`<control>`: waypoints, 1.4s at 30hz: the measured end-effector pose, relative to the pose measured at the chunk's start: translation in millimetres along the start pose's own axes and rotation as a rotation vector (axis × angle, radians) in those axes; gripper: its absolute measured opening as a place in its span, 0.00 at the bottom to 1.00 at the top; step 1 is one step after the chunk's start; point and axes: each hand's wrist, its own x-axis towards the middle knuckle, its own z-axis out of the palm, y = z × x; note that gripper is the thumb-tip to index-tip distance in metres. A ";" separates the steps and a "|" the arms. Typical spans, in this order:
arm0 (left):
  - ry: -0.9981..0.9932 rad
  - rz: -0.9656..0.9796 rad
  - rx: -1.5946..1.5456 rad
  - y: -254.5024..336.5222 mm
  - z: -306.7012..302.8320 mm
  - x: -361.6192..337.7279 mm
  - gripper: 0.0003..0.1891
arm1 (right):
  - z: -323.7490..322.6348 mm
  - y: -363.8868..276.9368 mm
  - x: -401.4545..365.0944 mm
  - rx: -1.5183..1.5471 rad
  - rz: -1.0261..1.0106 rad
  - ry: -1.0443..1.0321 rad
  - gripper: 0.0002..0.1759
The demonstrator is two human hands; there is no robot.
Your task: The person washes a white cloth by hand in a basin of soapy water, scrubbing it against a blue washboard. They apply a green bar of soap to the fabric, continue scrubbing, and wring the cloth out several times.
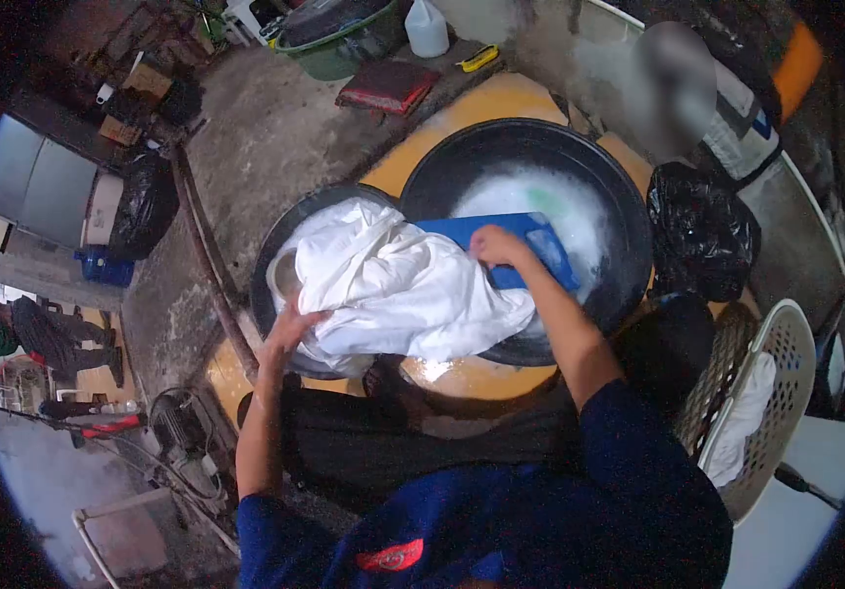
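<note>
A large white cloth [393, 294] lies bunched over the smaller black basin [265, 260] on the left and spreads across to the larger black tub. My left hand [293, 329] grips the cloth at its lower left side. My right hand [499, 245] is closed over a blue washboard [552, 257], close to the cloth's right part; what its fingers hold, if anything, is hidden. The washboard leans in the larger tub [629, 206], which contains foamy water [501, 191] with a greenish patch. The cloth covers the board's left part.
Right of the tub are a black plastic bag [702, 231] and a perforated basket [786, 363] with white cloth inside. Behind stand a green basin [339, 54], a white jug [426, 29], a yellow brush-like item [479, 59] and a dark red packet [388, 86]. A pole [209, 250] lies left.
</note>
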 end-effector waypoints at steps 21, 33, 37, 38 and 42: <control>-0.121 0.014 -0.184 -3.1 9.8 -4.1 0.36 | 24.0 -127.2 0.7 1.110 -0.308 -0.313 0.23; -0.101 -0.037 0.066 16.3 -0.4 -31.0 0.37 | -114.8 -91.3 43.7 1.457 -0.322 0.624 0.16; -0.101 -0.093 0.016 20.2 5.6 -26.9 0.36 | -154.9 0.4 31.3 1.271 -0.363 0.682 0.15; -0.096 -0.078 -0.038 4.6 7.3 -18.8 0.36 | -155.5 31.4 34.6 1.255 -0.339 0.650 0.13; -0.214 -0.100 -0.035 5.1 12.3 -6.5 0.35 | -102.8 132.0 34.9 0.804 0.103 0.594 0.11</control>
